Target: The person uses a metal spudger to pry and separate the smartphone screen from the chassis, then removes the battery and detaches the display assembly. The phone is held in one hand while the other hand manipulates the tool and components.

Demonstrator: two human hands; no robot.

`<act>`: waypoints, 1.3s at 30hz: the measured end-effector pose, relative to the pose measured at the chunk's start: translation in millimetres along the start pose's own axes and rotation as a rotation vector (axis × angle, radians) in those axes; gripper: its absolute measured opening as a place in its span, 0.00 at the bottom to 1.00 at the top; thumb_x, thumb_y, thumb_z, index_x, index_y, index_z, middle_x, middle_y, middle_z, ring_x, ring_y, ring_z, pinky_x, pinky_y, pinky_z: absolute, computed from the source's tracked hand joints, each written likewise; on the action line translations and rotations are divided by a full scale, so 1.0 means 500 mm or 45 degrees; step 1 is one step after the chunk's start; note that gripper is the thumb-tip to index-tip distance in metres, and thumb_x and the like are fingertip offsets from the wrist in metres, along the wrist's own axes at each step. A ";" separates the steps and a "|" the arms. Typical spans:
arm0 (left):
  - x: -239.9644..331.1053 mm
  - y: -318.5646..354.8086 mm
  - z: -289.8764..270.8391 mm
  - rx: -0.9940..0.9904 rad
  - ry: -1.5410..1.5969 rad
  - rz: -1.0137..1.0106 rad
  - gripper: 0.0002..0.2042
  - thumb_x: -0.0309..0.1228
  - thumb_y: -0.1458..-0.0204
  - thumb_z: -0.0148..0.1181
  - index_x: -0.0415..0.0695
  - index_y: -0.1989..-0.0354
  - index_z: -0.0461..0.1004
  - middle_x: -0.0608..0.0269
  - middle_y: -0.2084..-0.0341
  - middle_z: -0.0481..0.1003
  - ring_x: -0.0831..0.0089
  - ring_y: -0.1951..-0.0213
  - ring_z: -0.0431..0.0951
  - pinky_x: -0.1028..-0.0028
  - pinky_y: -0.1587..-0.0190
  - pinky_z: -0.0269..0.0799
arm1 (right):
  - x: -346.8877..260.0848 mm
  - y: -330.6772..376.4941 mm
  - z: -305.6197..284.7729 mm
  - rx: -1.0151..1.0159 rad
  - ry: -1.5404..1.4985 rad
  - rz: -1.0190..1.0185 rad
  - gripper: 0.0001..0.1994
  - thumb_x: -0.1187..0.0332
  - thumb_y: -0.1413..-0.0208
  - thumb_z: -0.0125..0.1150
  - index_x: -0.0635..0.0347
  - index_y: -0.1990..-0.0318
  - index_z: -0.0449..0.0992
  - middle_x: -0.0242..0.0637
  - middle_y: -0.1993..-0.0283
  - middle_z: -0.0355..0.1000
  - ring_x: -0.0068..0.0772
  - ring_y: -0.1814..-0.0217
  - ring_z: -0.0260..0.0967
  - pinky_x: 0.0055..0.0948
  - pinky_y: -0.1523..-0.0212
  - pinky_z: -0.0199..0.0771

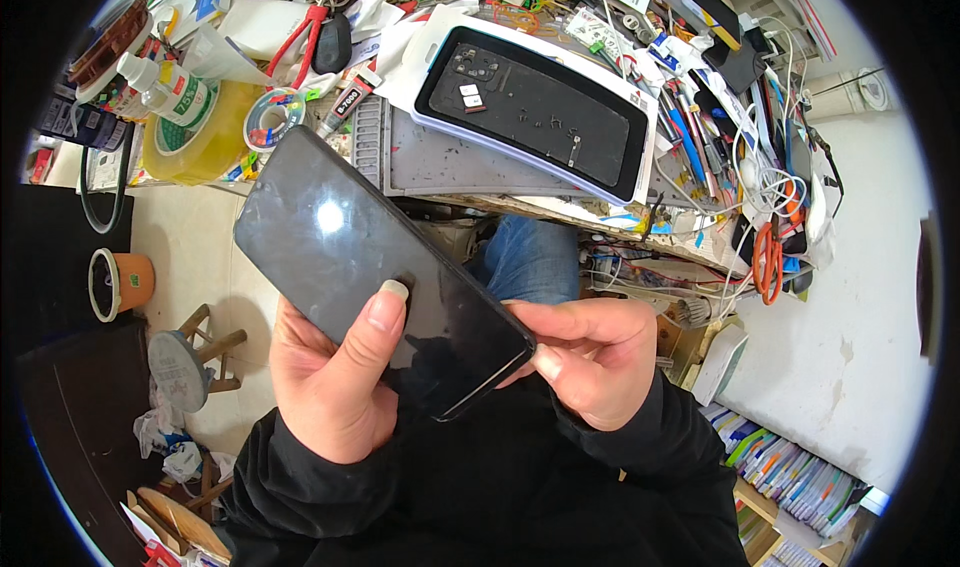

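Note:
A dark smartphone (350, 242), its glossy face up with a bright light reflected in it, lies tilted across my left hand (335, 377). My left thumb presses on the glass and the other fingers are hidden beneath. At the phone's lower right corner my right hand (590, 352) is closed, thumb and index finger pinched at the edge; whether a small part is between them is hidden. Beyond the phone, a black shallow tray (540, 117) with a pale rim rests on the workbench, holding two small white cards (470, 97) and tiny loose bits.
The cluttered workbench (410, 172) carries a glue tube (350, 100), a tape roll (270, 119), a spray bottle (170, 92) and a black key fob (332, 45). Tools and cables crowd its right side, with orange-handled scissors (768, 262) at the edge. A stool (180, 367) stands left on the floor.

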State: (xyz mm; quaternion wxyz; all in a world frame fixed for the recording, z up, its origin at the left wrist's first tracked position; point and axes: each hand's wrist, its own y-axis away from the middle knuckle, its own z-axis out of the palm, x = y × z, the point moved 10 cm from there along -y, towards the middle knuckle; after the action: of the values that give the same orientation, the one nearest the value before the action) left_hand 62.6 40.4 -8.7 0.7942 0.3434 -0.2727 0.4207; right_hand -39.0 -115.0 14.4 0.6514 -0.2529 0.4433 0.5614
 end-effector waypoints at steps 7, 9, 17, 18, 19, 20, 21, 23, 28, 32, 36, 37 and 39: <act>-0.006 -0.011 0.008 -0.084 -0.026 -0.126 0.20 0.18 0.40 0.66 0.38 0.41 0.70 0.59 0.51 0.81 0.71 0.51 0.82 0.70 0.44 0.76 | 0.032 -0.003 -0.007 -0.077 -0.114 0.297 0.19 0.88 0.40 0.58 0.76 0.41 0.78 0.54 0.46 0.81 0.41 0.48 0.83 0.36 0.47 0.88; -0.003 -0.009 0.018 -0.111 -0.066 -0.130 0.21 0.17 0.41 0.66 0.38 0.40 0.70 0.59 0.51 0.81 0.72 0.50 0.81 0.71 0.44 0.76 | 0.036 -0.002 -0.008 -0.104 -0.113 0.351 0.20 0.88 0.41 0.58 0.77 0.40 0.77 0.54 0.46 0.81 0.42 0.47 0.83 0.37 0.46 0.87; -0.020 -0.028 0.043 -0.229 -0.137 -0.245 0.25 0.15 0.41 0.66 0.36 0.36 0.66 0.59 0.49 0.79 0.73 0.50 0.81 0.72 0.42 0.75 | 0.004 0.002 -0.017 -0.099 0.237 0.393 0.21 0.87 0.46 0.62 0.74 0.42 0.79 0.48 0.48 0.83 0.32 0.47 0.82 0.30 0.43 0.80; -0.024 -0.031 0.046 -0.258 -0.100 -0.244 0.30 0.15 0.44 0.69 0.36 0.34 0.64 0.58 0.46 0.77 0.72 0.46 0.79 0.71 0.41 0.75 | -0.002 -0.002 -0.017 -0.091 0.353 0.343 0.21 0.87 0.48 0.62 0.76 0.44 0.79 0.49 0.50 0.82 0.33 0.48 0.82 0.30 0.44 0.79; -0.031 -0.032 0.038 -0.222 -0.192 -0.232 0.32 0.14 0.46 0.70 0.36 0.34 0.63 0.57 0.45 0.76 0.72 0.45 0.78 0.70 0.41 0.75 | -0.012 -0.006 -0.007 -0.122 0.465 0.250 0.20 0.87 0.49 0.62 0.79 0.46 0.79 0.50 0.51 0.82 0.34 0.50 0.82 0.30 0.45 0.79; -0.030 -0.035 0.040 -0.247 -0.244 -0.150 0.34 0.14 0.47 0.71 0.37 0.33 0.61 0.57 0.45 0.75 0.71 0.45 0.77 0.70 0.41 0.75 | -0.023 -0.012 0.004 -0.152 0.650 0.116 0.19 0.86 0.50 0.63 0.76 0.47 0.80 0.48 0.55 0.83 0.31 0.53 0.82 0.27 0.49 0.79; -0.031 -0.035 0.043 -0.273 -0.304 -0.074 0.36 0.14 0.49 0.73 0.37 0.33 0.60 0.57 0.44 0.73 0.71 0.44 0.76 0.69 0.40 0.74 | -0.034 -0.016 0.022 -0.205 0.823 -0.049 0.19 0.85 0.51 0.65 0.73 0.49 0.81 0.45 0.58 0.83 0.28 0.57 0.82 0.25 0.53 0.78; -0.040 -0.032 0.035 -0.281 -0.406 -0.038 0.42 0.15 0.58 0.79 0.38 0.34 0.58 0.60 0.47 0.71 0.72 0.45 0.73 0.69 0.39 0.72 | -0.037 -0.020 0.042 -0.181 1.053 -0.273 0.16 0.84 0.51 0.66 0.66 0.53 0.82 0.41 0.65 0.79 0.32 0.67 0.80 0.26 0.66 0.78; -0.059 -0.015 0.024 -0.338 -0.514 -0.047 0.42 0.15 0.60 0.80 0.38 0.36 0.58 0.60 0.49 0.70 0.73 0.45 0.74 0.69 0.41 0.72 | -0.027 -0.023 0.049 -0.150 1.087 -0.359 0.14 0.82 0.55 0.68 0.65 0.58 0.80 0.42 0.69 0.76 0.36 0.72 0.78 0.30 0.71 0.75; -0.066 -0.013 0.030 -0.373 -0.439 -0.099 0.40 0.15 0.58 0.79 0.37 0.38 0.58 0.59 0.49 0.71 0.72 0.47 0.75 0.70 0.41 0.73 | -0.038 -0.024 0.050 -0.121 1.136 -0.377 0.12 0.81 0.56 0.67 0.64 0.61 0.79 0.40 0.72 0.74 0.36 0.74 0.77 0.30 0.73 0.73; -0.070 -0.014 0.041 -0.418 -0.445 -0.109 0.38 0.15 0.55 0.77 0.37 0.38 0.58 0.58 0.48 0.71 0.72 0.47 0.76 0.70 0.42 0.73 | -0.036 -0.025 0.046 -0.090 1.141 -0.332 0.10 0.82 0.57 0.67 0.64 0.64 0.79 0.38 0.74 0.74 0.31 0.76 0.75 0.26 0.72 0.75; -0.071 -0.014 0.042 -0.425 -0.457 -0.102 0.38 0.15 0.55 0.76 0.37 0.38 0.58 0.58 0.48 0.71 0.72 0.47 0.76 0.70 0.42 0.74 | -0.032 -0.025 0.041 -0.073 1.138 -0.299 0.10 0.82 0.57 0.67 0.65 0.65 0.79 0.38 0.74 0.75 0.29 0.76 0.75 0.24 0.71 0.76; -0.071 -0.013 0.040 -0.433 -0.464 -0.090 0.37 0.15 0.54 0.75 0.37 0.37 0.58 0.58 0.47 0.71 0.72 0.46 0.75 0.70 0.41 0.74 | -0.029 -0.024 0.039 -0.076 1.107 -0.268 0.08 0.82 0.57 0.66 0.65 0.67 0.78 0.37 0.76 0.74 0.28 0.77 0.75 0.24 0.71 0.76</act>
State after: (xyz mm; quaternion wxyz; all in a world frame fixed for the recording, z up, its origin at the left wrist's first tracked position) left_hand 47.8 4.9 -23.9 0.7925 0.2842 -0.4662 0.2718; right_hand -21.5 -109.2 34.2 0.4503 -0.5279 0.6315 0.3462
